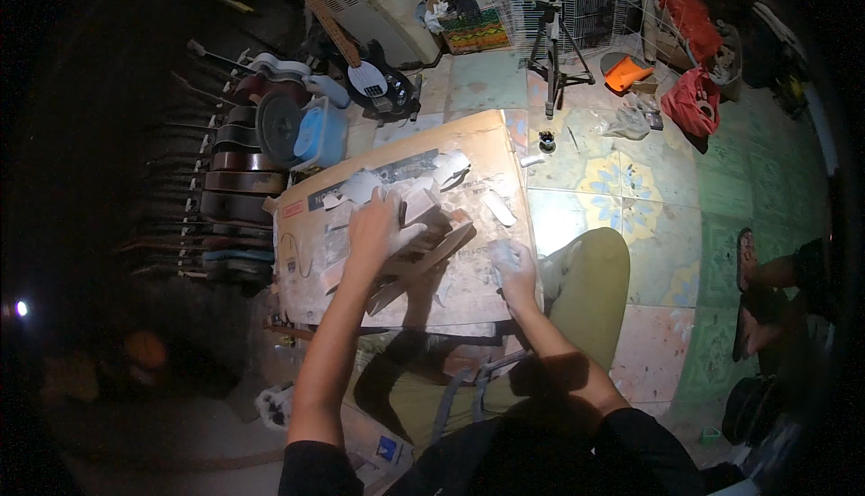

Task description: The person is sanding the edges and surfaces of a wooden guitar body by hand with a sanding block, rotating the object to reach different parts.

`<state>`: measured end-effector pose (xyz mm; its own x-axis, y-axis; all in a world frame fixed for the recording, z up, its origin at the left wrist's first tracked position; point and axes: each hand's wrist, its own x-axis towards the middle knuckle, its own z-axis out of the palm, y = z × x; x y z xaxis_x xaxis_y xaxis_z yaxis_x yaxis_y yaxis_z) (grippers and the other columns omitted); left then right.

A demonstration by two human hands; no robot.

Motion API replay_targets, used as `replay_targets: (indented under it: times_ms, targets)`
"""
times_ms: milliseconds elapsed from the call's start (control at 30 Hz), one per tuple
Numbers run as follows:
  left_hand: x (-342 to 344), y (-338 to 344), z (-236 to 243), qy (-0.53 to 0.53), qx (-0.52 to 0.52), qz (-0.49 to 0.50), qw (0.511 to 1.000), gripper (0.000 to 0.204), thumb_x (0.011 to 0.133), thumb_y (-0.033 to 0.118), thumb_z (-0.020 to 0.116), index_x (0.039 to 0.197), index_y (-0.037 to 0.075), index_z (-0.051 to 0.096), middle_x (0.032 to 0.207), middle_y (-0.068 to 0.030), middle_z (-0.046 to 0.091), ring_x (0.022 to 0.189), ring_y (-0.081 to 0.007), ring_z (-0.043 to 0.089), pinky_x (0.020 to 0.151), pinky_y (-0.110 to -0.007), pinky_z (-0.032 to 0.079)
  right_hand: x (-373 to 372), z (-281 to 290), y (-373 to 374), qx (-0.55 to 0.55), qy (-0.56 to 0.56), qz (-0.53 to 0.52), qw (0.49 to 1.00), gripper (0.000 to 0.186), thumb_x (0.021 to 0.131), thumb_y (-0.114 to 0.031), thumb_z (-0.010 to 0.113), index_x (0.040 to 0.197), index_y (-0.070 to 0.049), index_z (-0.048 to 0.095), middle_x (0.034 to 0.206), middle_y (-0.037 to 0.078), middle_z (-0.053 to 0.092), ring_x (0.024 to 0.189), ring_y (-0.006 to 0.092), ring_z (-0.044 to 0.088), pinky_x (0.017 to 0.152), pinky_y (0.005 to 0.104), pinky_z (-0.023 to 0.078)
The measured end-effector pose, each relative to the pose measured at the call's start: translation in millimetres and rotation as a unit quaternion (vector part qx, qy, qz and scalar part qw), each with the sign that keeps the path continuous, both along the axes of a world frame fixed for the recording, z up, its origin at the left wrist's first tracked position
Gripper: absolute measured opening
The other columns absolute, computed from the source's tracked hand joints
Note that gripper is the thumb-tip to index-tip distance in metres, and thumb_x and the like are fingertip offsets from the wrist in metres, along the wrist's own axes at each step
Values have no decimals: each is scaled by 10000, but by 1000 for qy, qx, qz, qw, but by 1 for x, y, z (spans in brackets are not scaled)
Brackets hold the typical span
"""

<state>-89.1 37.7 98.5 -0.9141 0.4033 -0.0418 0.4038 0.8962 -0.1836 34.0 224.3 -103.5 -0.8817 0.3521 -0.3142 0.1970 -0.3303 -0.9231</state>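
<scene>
My left hand (374,226), dusted white, is closed on a pale wooden block, one of several wooden pieces (437,253) piled at an angle on a flat cardboard sheet (478,307). Its fingertips are partly hidden behind the hand. To the right, over the cardboard's edge, my right hand (515,271) is curled, also coated in white dust; whatever it may hold is hidden. Pale torn sheets (450,168) lie beyond the wood. A small white oblong piece (497,209) rests on the cardboard between the pile and its right edge.
Several guitars (239,176) stand in a row at left, beside a blue plastic container (322,134). A dark electric guitar (383,86) leans at the back. A small tripod (548,59), orange dustpan (626,72) and red bag (692,104) sit farther off. Another person's feet (755,289) are at right.
</scene>
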Motion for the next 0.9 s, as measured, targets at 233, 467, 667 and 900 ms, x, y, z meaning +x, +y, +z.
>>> replay_targets:
  times_ms: [233, 467, 667, 900]
  targets:
    - [0, 6, -29, 41, -1, -20, 999, 194, 862, 218, 615, 908, 30, 619, 792, -150, 676, 640, -354, 680, 583, -439, 540, 5, 5, 3, 101, -5, 9, 995, 423, 849, -133, 743, 1221, 1, 593, 1099, 154, 662, 1005, 252, 643, 884, 358, 506]
    - [31, 9, -24, 29, 40, -47, 998, 72, 824, 125, 588, 836, 63, 622, 712, -154, 672, 638, -319, 688, 580, -435, 534, 8, 98, 13, 246, 148, 54, 957, 381, 820, -112, 765, 1159, 5, 636, 1059, 173, 634, 990, 326, 637, 879, 369, 503]
    - [52, 10, -29, 55, 50, -63, 995, 64, 824, 107, 604, 875, 77, 626, 714, -105, 661, 653, -269, 693, 583, -393, 523, -10, 128, -6, 366, 224, 90, 899, 412, 820, -123, 763, 1201, -23, 643, 1009, 173, 603, 889, 340, 607, 797, 407, 496]
    - [49, 10, -42, 63, 34, -53, 996, 134, 802, 116, 627, 926, 73, 598, 734, -94, 636, 666, -263, 674, 596, -400, 508, -11, 142, -15, 380, 225, 97, 892, 329, 885, -171, 693, 1176, -20, 660, 965, 217, 636, 912, 381, 611, 818, 440, 490]
